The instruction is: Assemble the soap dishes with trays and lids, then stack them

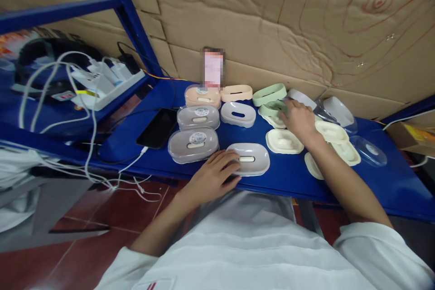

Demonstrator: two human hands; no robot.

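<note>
My left hand point(217, 174) grips the left end of a light grey soap dish point(256, 167) near the table's front edge, fingers over its rim and thumb along the front. A cream bar piece lies in the dish's middle. Further back, my right hand point(301, 120) has its fingers closed on the right end of a green soap dish part point(272, 108), which is over a cream base piece point(277, 122). Another cream base point(284, 141) lies just in front of it. Behind stands a green oval tray point(269, 94). The fingertips of my right hand are partly hidden.
Grey and peach soap dishes with clear lids point(193, 145) line the left. More cream pieces point(343, 150) and a clear lid point(370, 150) lie right. A black phone point(157, 128), cables and a power strip point(112, 88) are at left. Cardboard point(254, 22) walls the back.
</note>
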